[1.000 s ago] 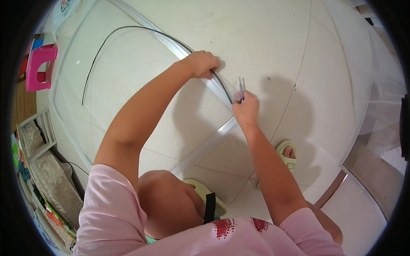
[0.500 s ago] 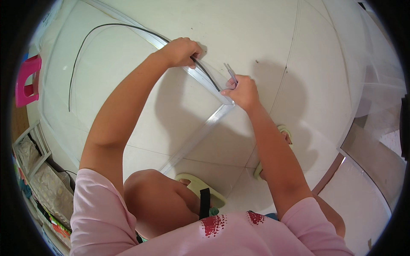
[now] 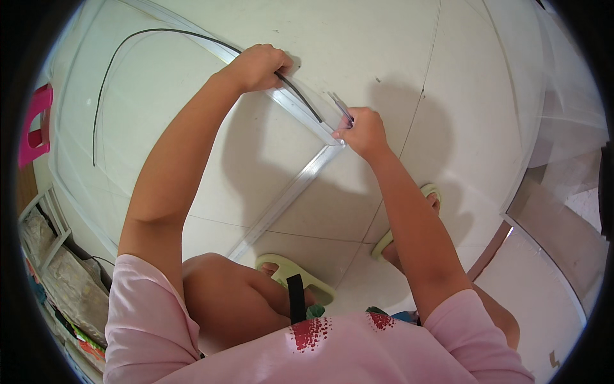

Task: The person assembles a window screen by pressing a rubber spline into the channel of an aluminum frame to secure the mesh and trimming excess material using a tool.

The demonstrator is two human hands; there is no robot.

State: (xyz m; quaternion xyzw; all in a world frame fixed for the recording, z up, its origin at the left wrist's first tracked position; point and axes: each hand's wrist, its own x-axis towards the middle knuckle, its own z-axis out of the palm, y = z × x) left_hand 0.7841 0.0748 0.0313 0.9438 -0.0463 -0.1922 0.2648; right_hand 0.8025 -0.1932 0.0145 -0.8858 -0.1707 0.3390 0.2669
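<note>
My left hand point(image 3: 262, 66) is closed around a thin black cord-like strip point(image 3: 299, 96), above one bar of a silvery metal frame point(image 3: 306, 171). The strip's short end points toward the frame's corner; its long part arcs away to the far left and bends back toward me. Close to that corner, my right hand point(image 3: 363, 130) is closed on a slim grey tool with two thin prongs point(image 3: 339, 105). The prongs stick out past the fingers, pointing away from me; the rest of the tool is hidden. A small gap lies between the right fingertips and the strip's end.
Sheer white mesh point(image 3: 550, 121) spreads over the tiled floor point(image 3: 332, 38) at the right. My feet in pale green slippers point(image 3: 300, 281) stand near the frame. A pink plastic stool point(image 3: 37, 131) and a white rack point(image 3: 51, 221) are at the left; a panel point(image 3: 543, 217) leans at the right.
My right fingers have come away from the strip's end, leaving a gap. The left hand keeps its hold on the strip. The whole view has shifted slightly.
</note>
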